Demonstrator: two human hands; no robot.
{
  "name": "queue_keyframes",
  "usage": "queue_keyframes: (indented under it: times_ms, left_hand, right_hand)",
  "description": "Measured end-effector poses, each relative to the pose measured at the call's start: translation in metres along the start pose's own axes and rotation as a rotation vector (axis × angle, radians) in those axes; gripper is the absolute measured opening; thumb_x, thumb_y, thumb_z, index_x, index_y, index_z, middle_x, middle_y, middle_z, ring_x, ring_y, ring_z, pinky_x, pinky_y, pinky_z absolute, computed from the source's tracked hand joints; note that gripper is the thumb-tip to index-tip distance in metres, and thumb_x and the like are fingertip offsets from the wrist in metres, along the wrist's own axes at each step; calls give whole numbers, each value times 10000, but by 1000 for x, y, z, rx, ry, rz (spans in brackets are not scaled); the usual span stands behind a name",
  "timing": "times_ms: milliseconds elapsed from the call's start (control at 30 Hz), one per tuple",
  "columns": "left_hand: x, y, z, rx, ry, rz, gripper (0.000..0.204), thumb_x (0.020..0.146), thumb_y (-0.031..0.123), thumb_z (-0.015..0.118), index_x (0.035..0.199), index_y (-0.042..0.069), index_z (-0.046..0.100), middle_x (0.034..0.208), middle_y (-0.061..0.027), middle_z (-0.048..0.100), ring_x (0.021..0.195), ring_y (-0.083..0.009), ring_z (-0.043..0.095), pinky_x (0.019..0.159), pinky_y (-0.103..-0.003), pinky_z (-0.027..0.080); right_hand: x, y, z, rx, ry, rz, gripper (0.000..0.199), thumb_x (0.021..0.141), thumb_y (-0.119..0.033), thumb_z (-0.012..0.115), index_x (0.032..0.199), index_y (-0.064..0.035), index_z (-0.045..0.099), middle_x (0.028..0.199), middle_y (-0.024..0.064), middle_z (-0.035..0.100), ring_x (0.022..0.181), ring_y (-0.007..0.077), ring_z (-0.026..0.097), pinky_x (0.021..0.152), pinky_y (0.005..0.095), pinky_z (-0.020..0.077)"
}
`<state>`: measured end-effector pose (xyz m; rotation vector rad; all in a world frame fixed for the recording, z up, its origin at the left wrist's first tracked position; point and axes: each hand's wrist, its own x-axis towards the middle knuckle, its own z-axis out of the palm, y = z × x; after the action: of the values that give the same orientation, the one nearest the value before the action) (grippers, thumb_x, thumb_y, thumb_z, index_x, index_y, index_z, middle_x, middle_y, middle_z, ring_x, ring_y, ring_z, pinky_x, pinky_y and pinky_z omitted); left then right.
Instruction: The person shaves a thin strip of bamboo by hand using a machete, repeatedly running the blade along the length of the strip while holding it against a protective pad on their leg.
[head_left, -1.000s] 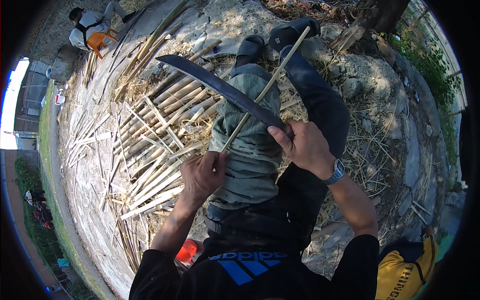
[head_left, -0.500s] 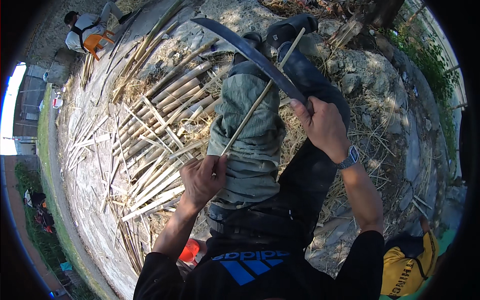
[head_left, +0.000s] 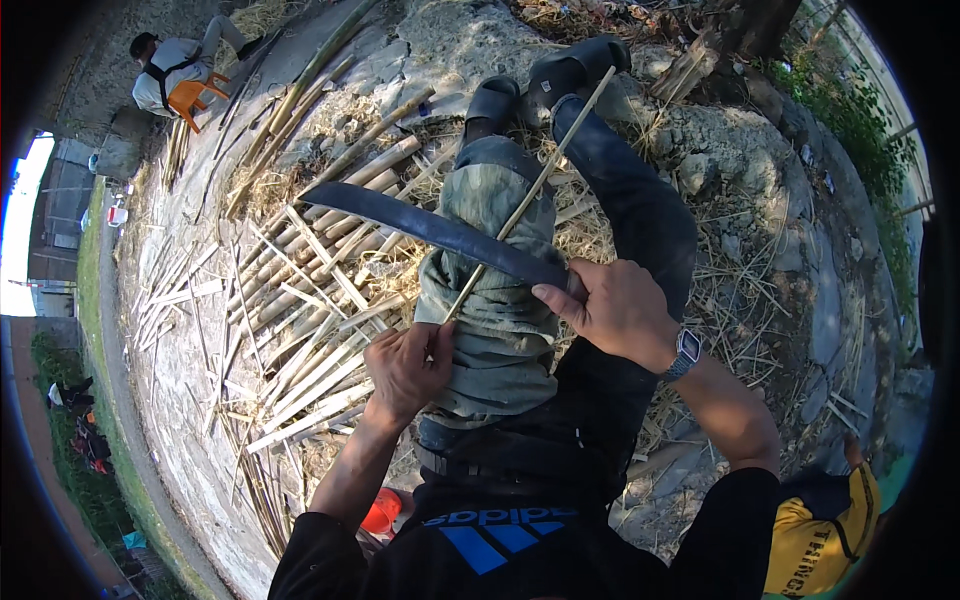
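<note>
My left hand (head_left: 408, 372) pinches the near end of a thin bamboo strip (head_left: 521, 207), which runs away over my covered thigh toward my feet. A folded camouflage cloth (head_left: 490, 375) lies over that leg, beneath the strip. My right hand (head_left: 618, 312), with a watch on its wrist, is closed round the handle of a long curved machete (head_left: 430, 228). The dark blade points to the far left and crosses the strip a little beyond my left hand. Fingers mostly hide the handle.
Split bamboo slats (head_left: 318, 400) and stacked bamboo poles (head_left: 290, 262) lie on the ground to the left. A red container (head_left: 381, 512) stands by my left elbow. Far left, a person sits on an orange chair (head_left: 190, 97). A yellow bag or garment (head_left: 825, 540) is at the lower right.
My right hand has drawn the machete back toward me and to the left along the strip. My left hand keeps its hold, nearly in place.
</note>
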<state>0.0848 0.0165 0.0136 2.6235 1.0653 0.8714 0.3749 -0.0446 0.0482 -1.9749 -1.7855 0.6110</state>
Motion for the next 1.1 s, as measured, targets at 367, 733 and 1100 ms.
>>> queue_keyframes:
  times_ms: [367, 733, 1100]
  left_hand:
    - [-4, -3, -10, 23, -5, -6, 235, 880, 97, 785, 734, 110, 601, 514, -20, 527, 430, -205, 555, 438, -338, 417]
    - [-12, -22, -39, 131, -17, 15, 259, 845, 171, 825, 717, 131, 603, 552, -7, 625, 454, -212, 611, 468, -327, 476]
    - [-15, -15, -43, 89, -159, -59, 160, 941, 108, 719, 794, 71, 665, 522, -92, 565, 447, -282, 590, 457, -391, 439]
  right_hand:
    - [9, 14, -19, -7, 78, 24, 695, 990, -641, 578, 696, -15, 634, 544, 153, 595, 537, 377, 641, 520, 463, 486]
    - [51, 107, -62, 655, 478, 448, 657, 1019, -645, 533, 621, -128, 457, 511, -42, 420, 374, 54, 397, 366, 228, 331]
    - [-11, 1, -14, 220, 214, -48, 603, 984, -588, 636, 707, -53, 625, 521, 42, 564, 474, 212, 609, 459, 368, 444]
